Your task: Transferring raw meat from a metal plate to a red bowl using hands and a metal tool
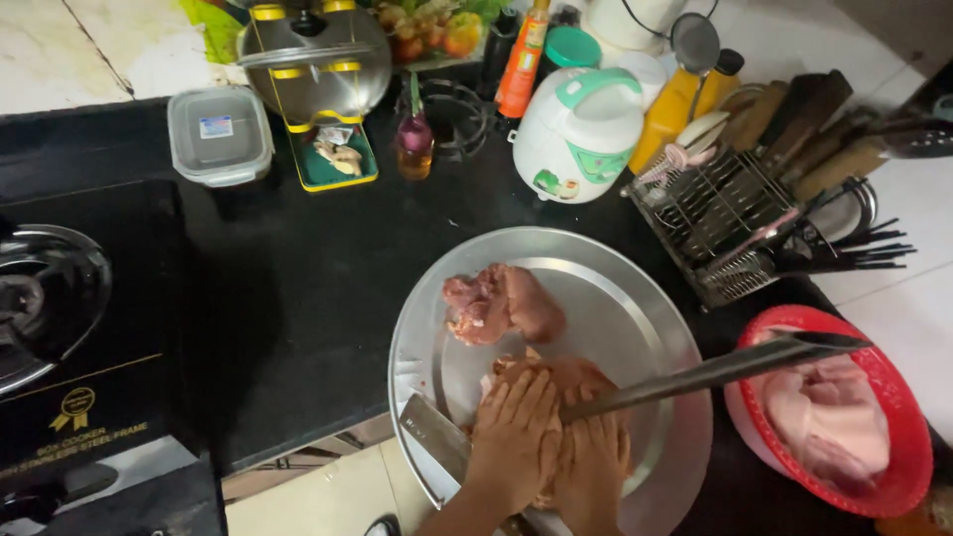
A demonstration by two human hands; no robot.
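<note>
My left hand [514, 432] flat, fingers together, pressing meat [556, 382] on steel tray [615, 298]; right hand [593, 467] gripping cleaver [715, 369].

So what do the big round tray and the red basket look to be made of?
The round tray looks like brushed metal, probably steel or aluminium: silvery grey with soft glare. The red basket looks like moulded plastic: uniform bright colour, perforated rim.

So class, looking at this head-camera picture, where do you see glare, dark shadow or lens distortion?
Head view: glare streaks the round steel tray and the cleaver; the black counter stays dark and swallows detail; wide-lens bending curves the edges; the left hand and right hand look fairly sharp.
</note>
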